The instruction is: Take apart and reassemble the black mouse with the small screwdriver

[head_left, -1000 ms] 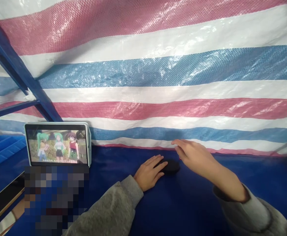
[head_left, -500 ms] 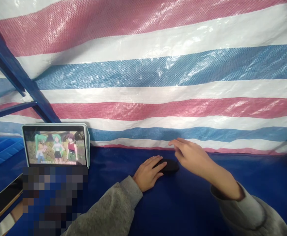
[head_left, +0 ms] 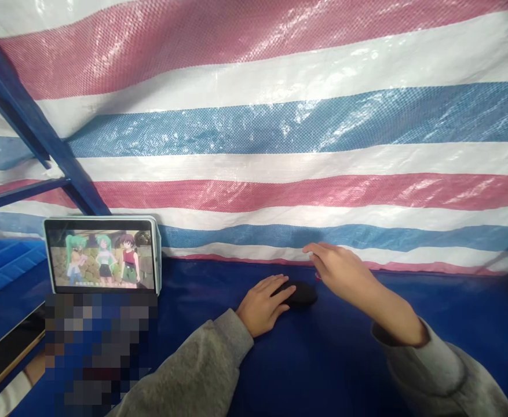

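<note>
the left hand lies flat on the dark blue table. its fingers are a little spread and not closed on anything. the fingertips touch the left end of a small black thing. the black thing is round and low, and it sits on the table between the two hands, near the striped sheet.

the right hand is just past the black thing, on its right side. it is lifted a bit over the table. its fingers are open and loose, pointing left toward the bottom of the sheet, and it holds nothing. i cannot tell if it touches the black thing.

both arms wear grey sleeves.

the sheet hangs behind the table like a wall, with red, white and blue stripes. on the left a tablet stands up and shows a cartoon with three people. blue metal bars go up behind it. a flat dark thing with a light edge lies at the far left edge.
</note>
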`<state>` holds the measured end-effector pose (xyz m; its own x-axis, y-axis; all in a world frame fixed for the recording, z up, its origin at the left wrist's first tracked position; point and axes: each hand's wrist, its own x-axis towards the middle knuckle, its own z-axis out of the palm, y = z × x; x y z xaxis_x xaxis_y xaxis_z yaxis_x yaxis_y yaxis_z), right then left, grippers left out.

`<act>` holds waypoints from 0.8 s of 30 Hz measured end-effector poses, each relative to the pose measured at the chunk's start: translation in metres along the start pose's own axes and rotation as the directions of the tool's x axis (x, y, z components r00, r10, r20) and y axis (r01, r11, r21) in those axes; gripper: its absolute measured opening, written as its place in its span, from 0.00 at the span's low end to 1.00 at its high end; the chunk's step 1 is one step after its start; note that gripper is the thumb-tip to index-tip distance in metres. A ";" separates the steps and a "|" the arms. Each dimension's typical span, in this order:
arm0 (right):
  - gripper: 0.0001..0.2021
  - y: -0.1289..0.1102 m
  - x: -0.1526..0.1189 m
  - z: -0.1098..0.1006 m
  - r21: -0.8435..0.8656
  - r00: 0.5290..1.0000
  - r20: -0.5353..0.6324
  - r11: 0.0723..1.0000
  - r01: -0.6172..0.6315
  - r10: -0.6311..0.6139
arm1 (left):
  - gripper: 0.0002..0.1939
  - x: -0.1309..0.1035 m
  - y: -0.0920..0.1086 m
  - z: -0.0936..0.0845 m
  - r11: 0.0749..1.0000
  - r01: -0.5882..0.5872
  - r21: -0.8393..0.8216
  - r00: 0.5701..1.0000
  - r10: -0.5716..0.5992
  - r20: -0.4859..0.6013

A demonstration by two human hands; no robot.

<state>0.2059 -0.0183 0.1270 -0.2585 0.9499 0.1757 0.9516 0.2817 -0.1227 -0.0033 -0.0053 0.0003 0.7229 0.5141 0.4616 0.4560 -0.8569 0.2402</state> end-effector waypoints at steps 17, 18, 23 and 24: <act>0.16 0.005 -0.002 -0.004 0.050 0.993 0.029 0.993 0.110 -0.111 | 0.20 0.001 0.000 0.000 1.000 0.007 -0.002 1.000 -0.007 -0.003; 0.17 0.005 -0.002 -0.003 0.046 0.995 0.025 0.995 0.094 -0.095 | 0.20 0.001 0.000 0.001 1.000 0.009 0.000 1.000 -0.009 -0.001; 0.18 0.002 -0.002 -0.003 0.036 0.993 0.015 0.993 0.117 -0.117 | 0.20 0.000 0.000 0.002 1.000 0.007 0.009 1.000 -0.007 -0.007; 0.17 0.001 -0.003 -0.003 0.037 0.993 0.013 0.993 0.114 -0.114 | 0.20 -0.001 -0.001 0.002 1.000 0.005 0.010 1.000 -0.005 -0.011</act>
<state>0.2077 -0.0209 0.1293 -0.3675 0.9132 0.1761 0.9093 0.3926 -0.1379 -0.0031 -0.0051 -0.0017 0.7150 0.5182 0.4693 0.4653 -0.8537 0.2339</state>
